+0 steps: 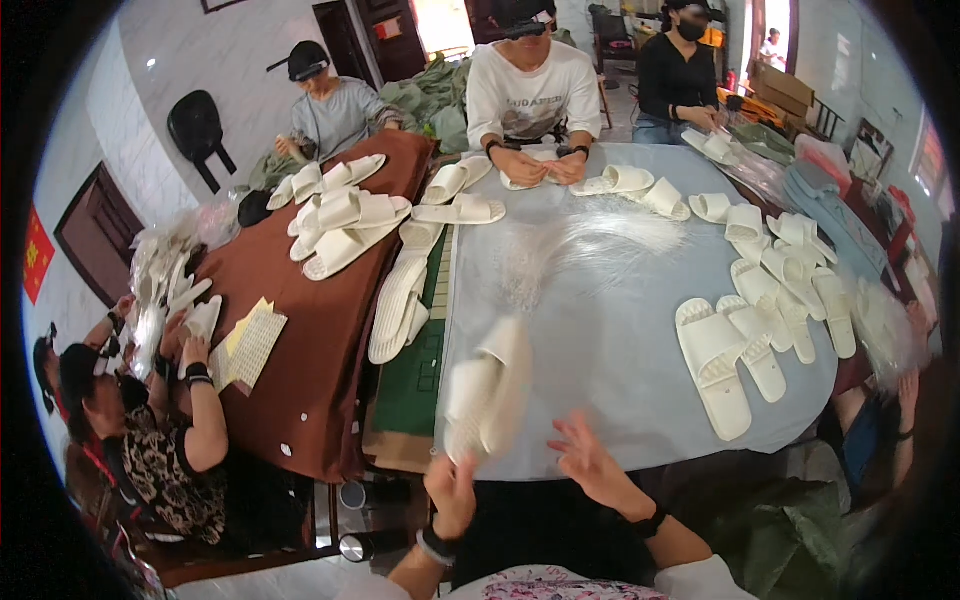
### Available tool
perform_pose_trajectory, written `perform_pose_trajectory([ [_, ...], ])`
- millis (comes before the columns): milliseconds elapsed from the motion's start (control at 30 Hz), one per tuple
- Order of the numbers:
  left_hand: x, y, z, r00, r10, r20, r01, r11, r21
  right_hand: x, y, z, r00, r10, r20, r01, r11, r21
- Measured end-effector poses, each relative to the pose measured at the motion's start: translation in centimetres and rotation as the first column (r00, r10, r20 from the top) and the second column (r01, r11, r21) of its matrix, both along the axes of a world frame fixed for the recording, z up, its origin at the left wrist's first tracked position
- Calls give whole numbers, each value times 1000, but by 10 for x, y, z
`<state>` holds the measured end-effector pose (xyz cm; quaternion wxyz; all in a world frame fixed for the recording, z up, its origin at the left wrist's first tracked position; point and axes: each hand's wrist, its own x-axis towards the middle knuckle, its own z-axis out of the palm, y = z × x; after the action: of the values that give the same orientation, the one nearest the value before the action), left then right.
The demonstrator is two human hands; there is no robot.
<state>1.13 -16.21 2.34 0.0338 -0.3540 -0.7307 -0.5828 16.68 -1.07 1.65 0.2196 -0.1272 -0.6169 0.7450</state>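
My left hand (452,497) is closed on the lower end of a cream-white slipper (490,390), which is held up over the near edge of the grey-covered table. Motion blurs the slipper; it looks like a pair pressed together, though I cannot be sure. To the right of it, my right hand (597,465) is empty, its fingers spread above the table edge. Farther right, several white slippers lie in a row, the nearest being a large open-toed slipper (713,368). A pile of thin clear plastic bags (600,240) lies beyond my hands.
On the left stands a brown-covered table (330,370) with a stack of slippers (345,225) and a sheet of yellow stickers (257,345). Between the tables, slippers (400,305) rest on a green board (412,375). Co-workers sit around, one directly opposite (535,95) handling a slipper.
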Motion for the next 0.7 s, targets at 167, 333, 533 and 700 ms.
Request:
perform_pose_trajectory([
  [167,29,-23,16,825,-490,-280,370,844,-388,-16,-32,13,999,23,43,6,822,-570],
  [333,34,-15,28,826,-498,-266,407,852,-330,-4,-36,-9,966,-90,-243,-177,455,-873],
  [533,52,0,23,553,-778,-298,634,625,-455,21,5,8,875,-368,-315,-26,614,-789],
  [700,60,5,28,514,-807,-290,764,584,-272,48,35,27,794,-567,-220,269,651,-709],
])
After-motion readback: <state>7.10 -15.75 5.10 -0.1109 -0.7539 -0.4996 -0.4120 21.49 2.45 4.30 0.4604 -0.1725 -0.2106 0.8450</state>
